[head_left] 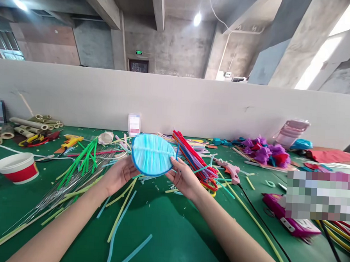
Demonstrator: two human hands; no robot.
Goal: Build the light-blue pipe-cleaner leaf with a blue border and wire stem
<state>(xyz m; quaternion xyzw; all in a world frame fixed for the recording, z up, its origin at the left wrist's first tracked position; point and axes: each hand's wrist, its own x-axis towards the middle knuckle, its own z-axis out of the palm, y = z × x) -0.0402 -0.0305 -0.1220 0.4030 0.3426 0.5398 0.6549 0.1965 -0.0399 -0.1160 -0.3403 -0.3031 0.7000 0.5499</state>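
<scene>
Between my two hands is a light blue leaf shape (153,155), fuzzy like pipe cleaners, with a darker blue rim and a pale rib along its middle. My left hand (121,173) is closed on its lower left edge, fingers partly hidden behind it. At its right end, by a short dark blue stem, my right hand (181,174) pinches the edge between thumb and fingers. The leaf is held up above the green table (170,224). Just behind my right hand lies a bundle of red and purple pipe cleaners (195,157).
Left are green pipe cleaners (85,161), thin metal wires (60,195), a yellow glue gun (71,141) and a paper cup (16,167). Right are a pink glue gun (230,169) with its black cord, purple flowers (263,151) and a magenta box (290,219). A white partition (176,103) stands behind.
</scene>
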